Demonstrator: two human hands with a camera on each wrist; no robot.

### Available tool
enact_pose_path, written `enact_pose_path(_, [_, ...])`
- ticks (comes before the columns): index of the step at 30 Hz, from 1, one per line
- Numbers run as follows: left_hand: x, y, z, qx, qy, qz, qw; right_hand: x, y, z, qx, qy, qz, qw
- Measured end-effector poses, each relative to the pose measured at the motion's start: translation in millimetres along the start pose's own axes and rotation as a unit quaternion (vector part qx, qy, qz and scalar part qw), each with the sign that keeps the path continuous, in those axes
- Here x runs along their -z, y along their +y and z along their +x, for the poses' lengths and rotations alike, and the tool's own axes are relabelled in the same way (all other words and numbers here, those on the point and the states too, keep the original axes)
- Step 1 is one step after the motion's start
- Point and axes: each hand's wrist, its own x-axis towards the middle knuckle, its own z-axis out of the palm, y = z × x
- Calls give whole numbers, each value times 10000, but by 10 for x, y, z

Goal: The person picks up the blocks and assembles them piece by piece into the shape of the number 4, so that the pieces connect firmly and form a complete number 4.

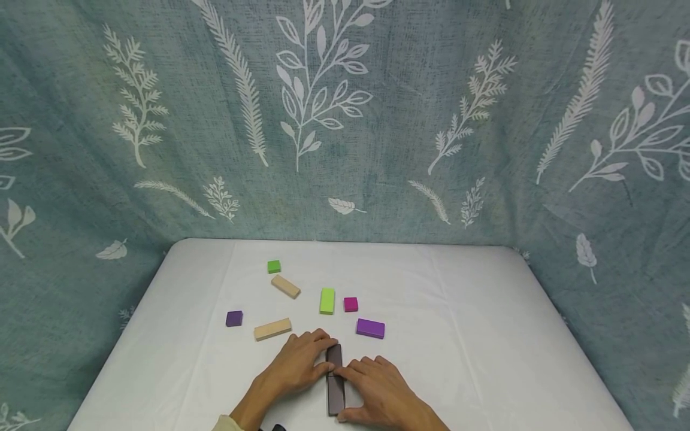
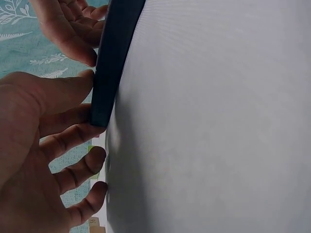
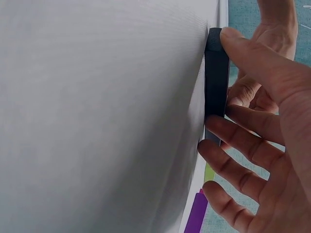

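Two dark grey-brown rectangular blocks lie end to end on the white table, the far block (image 1: 335, 354) touching or nearly touching the near block (image 1: 336, 398). My left hand (image 1: 302, 365) pinches the far block at its ends between thumb and index finger. From the right, my right hand (image 1: 383, 392) grips the near block, thumb at its near end and index finger by the joint. In the left wrist view, the dark block (image 2: 109, 73) stands low against the cloth beside the thumb. The right wrist view shows the near block (image 3: 216, 77) between thumb and fingers.
Beyond the hands lie a purple block (image 1: 370, 328), a magenta block (image 1: 351, 304), a lime block (image 1: 327, 301), a green block (image 1: 274, 266) and a dark purple block (image 1: 234, 318). Two wooden blocks, one nearer (image 1: 272, 329) and one farther (image 1: 286, 286), lie left. A patterned curtain (image 1: 399, 149) surrounds the table.
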Motion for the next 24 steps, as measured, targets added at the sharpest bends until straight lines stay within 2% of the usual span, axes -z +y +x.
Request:
enact_pose_path(16, [22,3,-14,57,-50,-90,9999,-32,41,-27,136,373,138,9991])
enact_pose_path(24, [42,9,-49,-6,114,-51,9999,20,88,-45,-9,496,170,9986])
